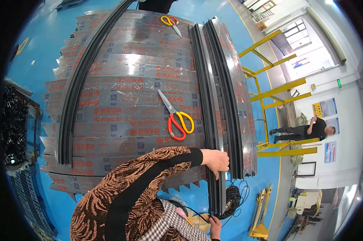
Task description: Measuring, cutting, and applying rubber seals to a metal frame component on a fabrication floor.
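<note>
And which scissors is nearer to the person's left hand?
The middle scissors, with handles toward the left hand; the far scissors lie near the far edge of the grey strips, blades pointing back this way.

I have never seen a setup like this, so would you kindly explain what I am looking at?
There is no machine arm here: these are a person's own bare hands. The picture comes from a wide fisheye camera on that person's head, looking down, so straight edges bend near the rim.

The left hand lies over a long dark strip bundle. Near its lower end, the right hand seems to pinch a thin black cord. Beneath is a broad layer of film-covered grey pieces, with two pairs of red-and-yellow scissors on top. Off to the right, another person stands by yellow racks.
</note>
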A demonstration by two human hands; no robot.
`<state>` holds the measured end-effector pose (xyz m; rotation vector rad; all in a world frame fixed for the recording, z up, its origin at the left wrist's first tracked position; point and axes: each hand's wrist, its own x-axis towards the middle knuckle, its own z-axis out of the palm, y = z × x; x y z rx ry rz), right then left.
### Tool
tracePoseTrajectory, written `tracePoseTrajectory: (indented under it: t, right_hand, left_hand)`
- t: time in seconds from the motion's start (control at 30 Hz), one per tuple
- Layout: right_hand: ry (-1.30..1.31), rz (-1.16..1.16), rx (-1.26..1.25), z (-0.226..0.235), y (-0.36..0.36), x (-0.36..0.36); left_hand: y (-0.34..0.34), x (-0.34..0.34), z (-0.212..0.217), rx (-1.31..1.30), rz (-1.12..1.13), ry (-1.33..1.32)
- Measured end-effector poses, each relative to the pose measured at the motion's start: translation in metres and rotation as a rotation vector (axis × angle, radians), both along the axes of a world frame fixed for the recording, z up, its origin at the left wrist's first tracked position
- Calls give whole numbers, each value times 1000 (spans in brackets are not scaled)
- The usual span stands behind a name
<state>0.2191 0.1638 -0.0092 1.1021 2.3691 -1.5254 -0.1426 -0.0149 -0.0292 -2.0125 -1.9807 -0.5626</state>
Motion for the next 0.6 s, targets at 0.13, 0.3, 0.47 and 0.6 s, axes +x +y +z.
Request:
tracePoseTrajectory:
  t: [0.13, 0.3, 0.47, 0.6]
  right_hand:
    - [22, 99, 76, -42, 52, 32]
    - [21, 529, 843, -33, 36, 30]
    - [23, 594, 650, 55, -81, -50]
    - [541, 807, 495, 74, -127, -143]
  left_hand:
    - [-2, 4, 6, 18, 3, -42]
    - [1, 8, 6, 31, 4, -52]
    - [-49, 14, 33, 234, 226, -11]
    - [-104, 12, 43, 52, 625, -396]
